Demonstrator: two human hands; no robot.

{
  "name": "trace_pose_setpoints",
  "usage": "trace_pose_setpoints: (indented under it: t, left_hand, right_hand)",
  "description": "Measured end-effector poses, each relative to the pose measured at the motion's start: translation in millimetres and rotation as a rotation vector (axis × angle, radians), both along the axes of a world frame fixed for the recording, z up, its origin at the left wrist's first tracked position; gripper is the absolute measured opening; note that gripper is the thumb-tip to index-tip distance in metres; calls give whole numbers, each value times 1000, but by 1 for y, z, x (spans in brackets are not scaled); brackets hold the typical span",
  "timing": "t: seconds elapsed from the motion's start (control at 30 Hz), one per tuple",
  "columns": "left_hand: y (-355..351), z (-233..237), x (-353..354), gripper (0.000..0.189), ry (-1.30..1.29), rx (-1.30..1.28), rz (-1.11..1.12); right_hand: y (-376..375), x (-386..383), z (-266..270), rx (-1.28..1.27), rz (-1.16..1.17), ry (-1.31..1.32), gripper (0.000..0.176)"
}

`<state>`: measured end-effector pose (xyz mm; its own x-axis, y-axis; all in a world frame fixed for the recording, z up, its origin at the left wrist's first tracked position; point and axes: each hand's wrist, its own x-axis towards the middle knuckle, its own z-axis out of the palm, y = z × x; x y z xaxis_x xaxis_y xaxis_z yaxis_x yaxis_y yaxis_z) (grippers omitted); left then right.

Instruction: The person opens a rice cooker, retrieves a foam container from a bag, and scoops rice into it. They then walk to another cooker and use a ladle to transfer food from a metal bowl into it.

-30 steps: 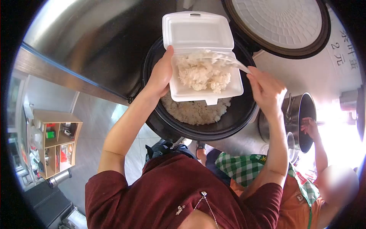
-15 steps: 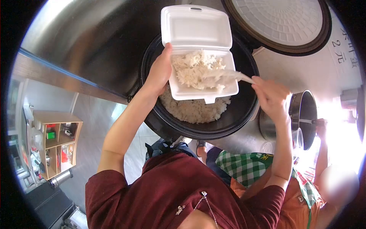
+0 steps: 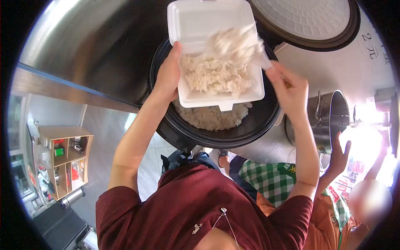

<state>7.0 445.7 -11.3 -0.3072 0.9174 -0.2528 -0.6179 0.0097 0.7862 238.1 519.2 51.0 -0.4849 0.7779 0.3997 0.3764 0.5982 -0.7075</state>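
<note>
Over the round black cooker (image 3: 266, 112), an open white foam box (image 3: 200, 101) is resting in the left hand (image 3: 168, 77); the right hand (image 3: 289, 89) is gripping a pale paddle (image 3: 265, 60), now raising a blurred white rice clump (image 3: 237, 43), seemingly leaving that portion unsettled.

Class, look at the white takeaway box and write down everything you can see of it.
The white takeaway box looks like moulded foam: a shallow tray with a hinged lid, open and tipped back, and a small tab at the front. Cooked rice partly fills the tray. The left hand grips its left side, holding it above a dark, round pot. A blurred, rice-laden scoop is over it; whether they touch is unclear.
</note>
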Motion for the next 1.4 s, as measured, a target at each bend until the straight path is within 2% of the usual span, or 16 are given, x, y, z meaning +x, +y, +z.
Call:
trace_pose_setpoints:
  t: [0.1, 0.17, 0.23, 0.27, 0.33, 0.37, 0.43, 0.5, 0.57, 0.63, 0.73, 0.77, 0.83, 0.87, 1.2, 1.4]
  left_hand:
    - [5, 0, -5, 52, 61, -10, 88]
    - [3, 14, -12, 49, 78, 71, 169]
    - [4, 29, -20, 46, 158, 57, 242]
    - [8, 26, -30, 45, 173, 70, 268]
    - [13, 26, -38, 45, 196, 130, 258]
    - [18, 20, -45, 45, 219, 159, 253]
    - [27, 16, -37, 45, 256, 141, 298]
    - [33, 9, -36, 45, 293, 126, 350]
    - [37, -3, -39, 45, 287, 150, 367]
    - [36, -4, -39, 44, 289, 127, 354]
    - [37, -7, -43, 43, 299, 104, 354]
    - [37, -9, -45, 42, 306, 100, 361]
    - [37, -11, -47, 42, 294, 85, 351]
    - [37, -11, -47, 42, 281, 100, 333]
    - [39, -7, -46, 41, 260, 73, 333]
    - [39, -5, -46, 41, 272, 71, 333]
  right_hand:
    - [17, 20, 13, -425, 1, 260, 24]
    - [30, 41, 31, -415, -52, 276, 27]
    - [45, 62, 53, -321, -198, -34, 28]
    - [53, 70, 51, -334, -215, -34, 28]
    - [68, 80, 42, -46, -88, -423, 24]
    - [66, 76, 32, -57, -96, -422, 24]
    - [54, 47, 1, 404, -270, -973, 19]
    - [52, 13, -19, 359, -268, -1236, 15]
    - [59, -6, -47, 434, -172, -1158, 13]
    - [72, -19, -74, 630, -140, -1113, 16]
    - [87, -36, -97, 766, -58, -1186, 16]
    - [91, -37, -99, 758, -58, -1186, 16]
    - [99, -36, -97, 535, 52, -1125, 16]
    - [98, -38, -88, 435, 28, -1159, 16]
    - [101, -29, -87, 146, -31, -1139, 18]
    - [97, -21, -89, 235, 93, -1145, 14]
